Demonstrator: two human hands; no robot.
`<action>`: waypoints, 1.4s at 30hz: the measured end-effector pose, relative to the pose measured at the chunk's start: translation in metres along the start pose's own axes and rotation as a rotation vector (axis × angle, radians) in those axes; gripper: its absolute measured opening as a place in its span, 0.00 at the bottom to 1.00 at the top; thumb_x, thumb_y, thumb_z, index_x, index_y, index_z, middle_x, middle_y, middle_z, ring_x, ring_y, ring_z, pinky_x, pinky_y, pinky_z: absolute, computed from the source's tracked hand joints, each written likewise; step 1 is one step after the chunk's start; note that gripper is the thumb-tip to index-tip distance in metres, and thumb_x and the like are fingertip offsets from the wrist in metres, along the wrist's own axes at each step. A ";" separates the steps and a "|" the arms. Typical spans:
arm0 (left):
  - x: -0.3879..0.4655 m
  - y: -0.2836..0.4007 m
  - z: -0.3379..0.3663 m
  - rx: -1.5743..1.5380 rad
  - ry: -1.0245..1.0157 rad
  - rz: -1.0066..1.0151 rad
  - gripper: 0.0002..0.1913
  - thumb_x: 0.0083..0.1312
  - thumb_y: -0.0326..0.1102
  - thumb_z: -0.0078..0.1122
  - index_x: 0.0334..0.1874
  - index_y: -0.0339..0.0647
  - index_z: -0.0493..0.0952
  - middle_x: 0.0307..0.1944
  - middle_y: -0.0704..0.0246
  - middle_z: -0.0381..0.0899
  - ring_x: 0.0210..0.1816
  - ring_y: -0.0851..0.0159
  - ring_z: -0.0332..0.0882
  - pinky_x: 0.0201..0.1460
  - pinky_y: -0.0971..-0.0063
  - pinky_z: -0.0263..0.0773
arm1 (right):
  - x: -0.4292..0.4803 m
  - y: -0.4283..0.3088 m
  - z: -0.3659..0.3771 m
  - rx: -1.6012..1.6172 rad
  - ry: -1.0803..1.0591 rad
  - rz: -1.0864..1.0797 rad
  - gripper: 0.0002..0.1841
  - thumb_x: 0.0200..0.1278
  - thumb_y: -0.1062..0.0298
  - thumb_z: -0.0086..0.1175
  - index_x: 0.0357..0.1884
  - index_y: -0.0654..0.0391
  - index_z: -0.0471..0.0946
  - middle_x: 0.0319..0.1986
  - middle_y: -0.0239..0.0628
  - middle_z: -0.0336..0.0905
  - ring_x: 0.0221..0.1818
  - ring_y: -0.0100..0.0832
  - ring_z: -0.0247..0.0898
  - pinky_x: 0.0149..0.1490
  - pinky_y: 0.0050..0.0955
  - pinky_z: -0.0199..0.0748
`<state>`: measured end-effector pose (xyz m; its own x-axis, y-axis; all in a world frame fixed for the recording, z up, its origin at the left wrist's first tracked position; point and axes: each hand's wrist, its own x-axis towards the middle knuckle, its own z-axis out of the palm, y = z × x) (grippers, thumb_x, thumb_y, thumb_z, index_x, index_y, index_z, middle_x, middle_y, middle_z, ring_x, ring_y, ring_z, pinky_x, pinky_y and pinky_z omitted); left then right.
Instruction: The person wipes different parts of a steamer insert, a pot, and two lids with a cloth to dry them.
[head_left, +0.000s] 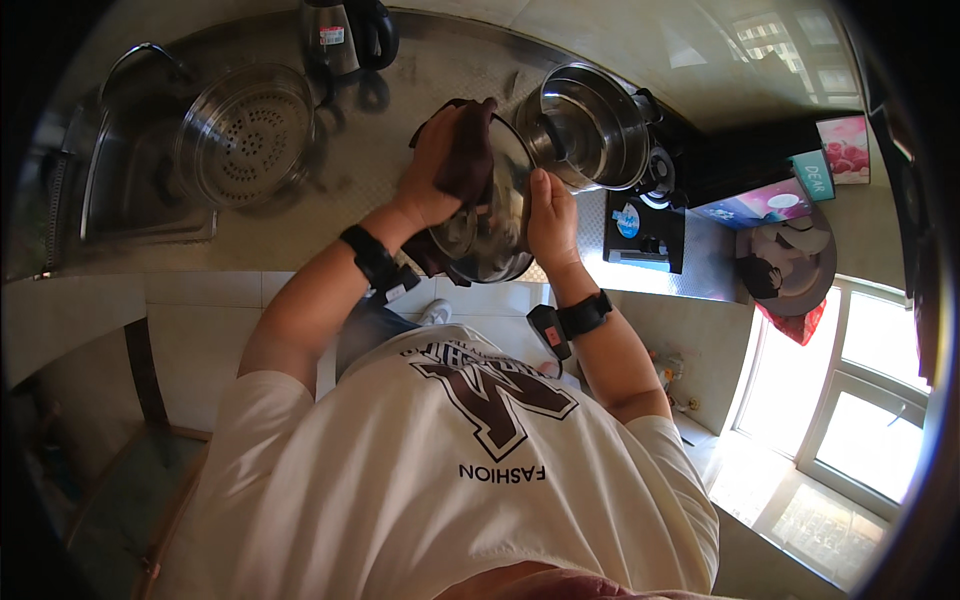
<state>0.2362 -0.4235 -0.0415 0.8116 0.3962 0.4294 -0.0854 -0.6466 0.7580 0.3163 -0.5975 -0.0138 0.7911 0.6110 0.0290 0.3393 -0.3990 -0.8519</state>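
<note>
A shiny, round pot lid (504, 225) is held tilted above the front of the counter. On its left side, my left hand (431, 169) grips a dark brown cloth (466, 154) and presses it to the lid. Part of the cloth hangs below the lid, and my fingertips are hidden by it. My right hand (553, 217) holds the lid's right rim, thumb uppermost. Just beyond the lid stands an open stainless steel pot (600, 135) with dark handles; its near left side is close to the lid.
A perforated steel steamer basket (247, 135) sits beside the sink (127, 180) and its faucet (146, 49). An electric kettle (334, 41) stands at the counter's back. Right of the pot are a gas stove (645, 232), printed boxes (757, 202) and a window (870, 420).
</note>
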 end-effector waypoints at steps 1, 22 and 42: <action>-0.006 0.006 0.002 0.007 -0.006 0.006 0.25 0.64 0.33 0.48 0.65 0.37 0.64 0.57 0.50 0.72 0.62 0.43 0.67 0.64 0.59 0.63 | 0.002 -0.001 -0.002 0.009 0.006 0.000 0.23 0.76 0.53 0.42 0.31 0.63 0.74 0.20 0.44 0.71 0.24 0.36 0.62 0.34 0.36 0.64; 0.025 -0.041 0.002 -0.733 0.013 -1.040 0.25 0.67 0.57 0.46 0.47 0.41 0.79 0.37 0.65 0.80 0.36 0.61 0.76 0.44 0.66 0.71 | -0.009 -0.018 0.017 0.078 -0.071 -0.143 0.20 0.73 0.55 0.45 0.33 0.64 0.74 0.26 0.55 0.74 0.31 0.56 0.70 0.39 0.43 0.69; 0.055 0.015 0.006 0.187 0.105 0.034 0.15 0.66 0.37 0.53 0.48 0.33 0.75 0.34 0.58 0.77 0.37 0.54 0.77 0.41 0.62 0.72 | -0.008 0.032 0.017 0.311 -0.102 0.077 0.32 0.73 0.41 0.39 0.45 0.68 0.76 0.38 0.53 0.80 0.43 0.43 0.75 0.52 0.37 0.70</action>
<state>0.2830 -0.4147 -0.0095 0.7442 0.4320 0.5094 0.0049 -0.7662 0.6426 0.3119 -0.6038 -0.0497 0.7479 0.6588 -0.0813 0.0962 -0.2287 -0.9687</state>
